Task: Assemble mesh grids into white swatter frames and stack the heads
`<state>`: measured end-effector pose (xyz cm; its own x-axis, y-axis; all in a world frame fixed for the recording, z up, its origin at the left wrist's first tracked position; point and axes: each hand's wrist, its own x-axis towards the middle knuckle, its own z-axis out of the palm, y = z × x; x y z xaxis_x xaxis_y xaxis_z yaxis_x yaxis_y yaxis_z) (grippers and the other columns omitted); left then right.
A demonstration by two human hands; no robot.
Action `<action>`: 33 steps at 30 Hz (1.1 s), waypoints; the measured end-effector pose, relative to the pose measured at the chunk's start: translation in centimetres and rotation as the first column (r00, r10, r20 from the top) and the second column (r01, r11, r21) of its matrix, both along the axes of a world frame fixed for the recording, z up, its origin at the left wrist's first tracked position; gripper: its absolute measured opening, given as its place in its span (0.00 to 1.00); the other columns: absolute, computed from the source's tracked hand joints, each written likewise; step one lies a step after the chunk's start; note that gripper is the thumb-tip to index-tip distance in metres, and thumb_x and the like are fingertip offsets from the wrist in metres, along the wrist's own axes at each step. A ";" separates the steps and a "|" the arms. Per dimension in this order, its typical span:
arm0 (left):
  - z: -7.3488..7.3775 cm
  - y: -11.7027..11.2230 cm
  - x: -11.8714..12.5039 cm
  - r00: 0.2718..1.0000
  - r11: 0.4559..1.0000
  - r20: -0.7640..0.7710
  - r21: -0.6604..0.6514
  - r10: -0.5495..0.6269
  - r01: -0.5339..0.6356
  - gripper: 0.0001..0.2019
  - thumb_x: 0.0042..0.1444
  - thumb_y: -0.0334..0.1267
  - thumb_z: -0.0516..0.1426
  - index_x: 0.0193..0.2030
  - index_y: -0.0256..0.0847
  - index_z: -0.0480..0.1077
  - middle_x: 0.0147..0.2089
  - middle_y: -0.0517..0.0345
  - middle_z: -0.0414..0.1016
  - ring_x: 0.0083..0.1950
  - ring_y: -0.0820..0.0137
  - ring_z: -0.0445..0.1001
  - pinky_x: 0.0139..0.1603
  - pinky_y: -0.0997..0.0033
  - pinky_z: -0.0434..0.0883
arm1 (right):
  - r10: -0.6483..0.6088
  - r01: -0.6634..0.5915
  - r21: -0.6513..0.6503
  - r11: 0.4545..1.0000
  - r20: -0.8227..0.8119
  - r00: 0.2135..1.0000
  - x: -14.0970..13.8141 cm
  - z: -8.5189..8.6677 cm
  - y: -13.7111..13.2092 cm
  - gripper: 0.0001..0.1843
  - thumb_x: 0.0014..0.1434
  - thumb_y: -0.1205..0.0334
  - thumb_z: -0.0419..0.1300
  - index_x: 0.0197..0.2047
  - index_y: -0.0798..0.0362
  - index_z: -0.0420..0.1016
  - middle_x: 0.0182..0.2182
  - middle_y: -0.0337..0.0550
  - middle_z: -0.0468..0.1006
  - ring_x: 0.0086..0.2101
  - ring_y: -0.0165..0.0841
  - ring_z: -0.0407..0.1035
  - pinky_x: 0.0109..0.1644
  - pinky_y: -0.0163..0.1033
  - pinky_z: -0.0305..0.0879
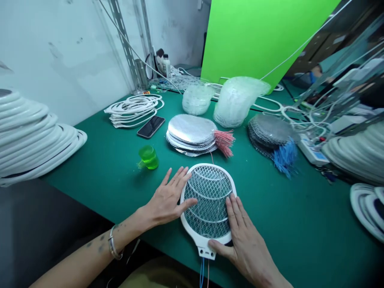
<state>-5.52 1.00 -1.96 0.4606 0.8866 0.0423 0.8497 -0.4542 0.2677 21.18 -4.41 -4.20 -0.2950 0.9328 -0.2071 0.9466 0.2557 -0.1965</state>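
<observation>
A white racket head [207,200] with a metal mesh, like that of an electric fly swatter, lies flat on the green table [300,224] before me. Blue and red wires [202,272] run from its neck over the table's front edge. My left hand [169,198] rests on the left rim, fingers stretched and thumb over the mesh. Along the right rim lies my right hand [243,230], its fingers extended and the thumb near the neck. Just beyond the head sits a stack of silvery perforated sheets [192,130] with red wires.
A green cup [149,157] and a phone [151,127] lie to the left. White frames are piled at far left [27,136] and right [357,148]. Dark mesh sheets [271,130] with blue wires stand at right. Wrapped bundles [237,102] sit at the back.
</observation>
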 end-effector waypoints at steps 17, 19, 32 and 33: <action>-1.7 3.4 0.5 0.998 0.997 0.024 0.038 -0.062 0.061 0.24 0.71 0.44 0.38 0.72 0.44 0.44 0.73 0.56 0.48 0.72 0.70 0.49 0.72 0.57 0.45 | -0.107 0.099 -0.195 0.976 -0.032 0.994 -0.5 1.8 -0.8 0.62 0.50 0.23 0.48 0.72 0.58 0.31 0.70 0.46 0.29 0.68 0.49 0.30 0.67 0.56 0.47; -0.8 3.4 1.0 0.998 0.997 0.021 0.050 -0.053 0.052 0.24 0.71 0.46 0.39 0.71 0.45 0.48 0.72 0.57 0.50 0.73 0.68 0.48 0.72 0.55 0.44 | -0.104 0.092 -0.214 0.972 -0.045 0.994 -0.5 1.9 -1.1 0.62 0.50 0.24 0.49 0.72 0.58 0.31 0.70 0.48 0.30 0.67 0.50 0.31 0.67 0.57 0.49; 1.4 13.5 9.2 0.774 0.765 0.141 -0.121 -0.617 0.632 0.25 0.71 0.48 0.32 0.73 0.49 0.35 0.74 0.66 0.35 0.74 0.70 0.33 0.73 0.59 0.38 | -0.117 0.084 -0.236 0.968 -0.129 0.985 -0.5 2.4 -1.4 0.62 0.50 0.31 0.58 0.72 0.56 0.29 0.70 0.45 0.27 0.68 0.48 0.29 0.68 0.54 0.46; 1.6 13.7 10.0 0.769 0.772 0.161 -0.059 -0.618 0.633 0.25 0.71 0.47 0.31 0.73 0.51 0.34 0.74 0.68 0.32 0.74 0.70 0.31 0.73 0.59 0.37 | -0.116 0.081 -0.236 0.968 -0.135 0.984 -0.4 2.2 -1.4 0.63 0.49 0.30 0.58 0.72 0.55 0.29 0.70 0.44 0.26 0.68 0.48 0.28 0.68 0.53 0.45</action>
